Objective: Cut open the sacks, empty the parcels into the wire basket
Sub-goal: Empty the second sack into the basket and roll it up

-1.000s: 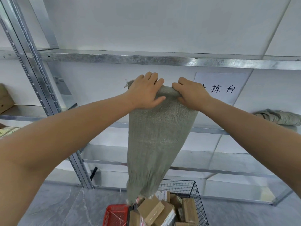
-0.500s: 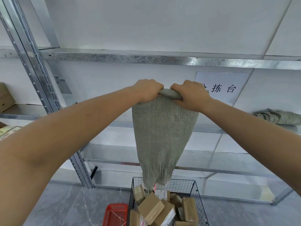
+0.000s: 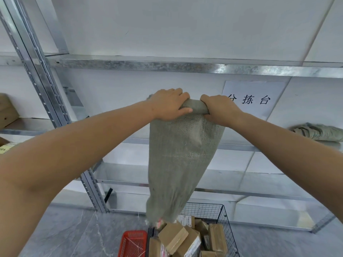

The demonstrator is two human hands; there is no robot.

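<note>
2 hands hold a grey-green woven sack (image 3: 181, 154) up by its bunched top edge. the left hand (image 3: 169, 104) curls its fingers over the edge with the thumb across the front. the right hand (image 3: 220, 111) is wrapped round the edge just beside it. the sack hangs limp, its lower end just above the brown parcels (image 3: 173, 236) piled in the black wire basket (image 3: 225, 216) on the floor. a red plastic basket (image 3: 132, 243) sits just left of it. behind, a metal rack (image 3: 130, 64) carries a paper sign (image 3: 254, 99), a folded sack (image 3: 317, 131) at right and a cardboard box (image 3: 7, 112) at far left.
</note>
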